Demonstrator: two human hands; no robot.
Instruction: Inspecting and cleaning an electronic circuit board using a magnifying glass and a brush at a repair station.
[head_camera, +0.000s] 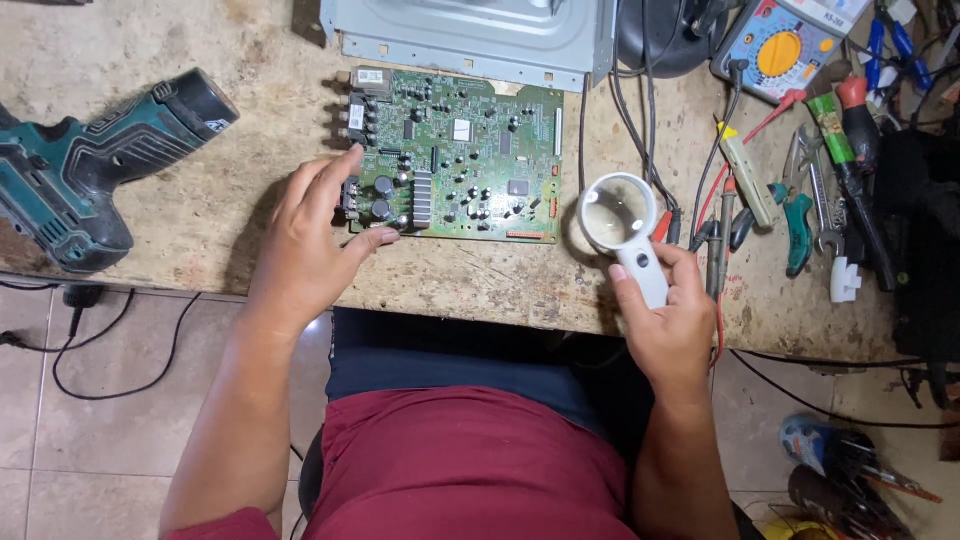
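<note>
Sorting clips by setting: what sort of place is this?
Likely an electronics repair bench: a green circuit board lies on the worn worktop, a multimeter sits among hand tools, and the right hand holds a magnifying glass.

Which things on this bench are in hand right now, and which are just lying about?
In hand:
- circuit board, touched by left hand
- magnifying glass, held in right hand

Lying about:
- cordless drill
- multimeter
- metal chassis
- pliers
- screwdriver

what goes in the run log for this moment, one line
left hand: touching circuit board edge | right hand: holding magnifying glass | bench: worn worktop
</note>
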